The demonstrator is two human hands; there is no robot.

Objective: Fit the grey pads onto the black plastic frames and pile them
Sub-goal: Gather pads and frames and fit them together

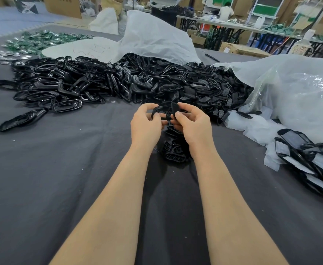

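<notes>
Both my hands are raised over the middle of the dark cloth table [61, 169]. My left hand [146, 125] grips a black plastic frame [161, 111] by its left end. My right hand [192, 123] pinches a small dark pad [174, 109] against the frame's right end. Directly under my hands lies a small pile of fitted black pieces [174, 150]. A big heap of loose black frames [70, 87] spreads across the table behind, and a heap of small slotted black pads [208, 88] lies to its right.
White plastic bags [300, 96] lie at the right and back [153, 35]. A stack of black-rimmed grey items [310, 163] sits at the right edge. Green packets [42, 39] lie far left. A pen [212, 57] rests on the table's far side. A person works at a distant bench.
</notes>
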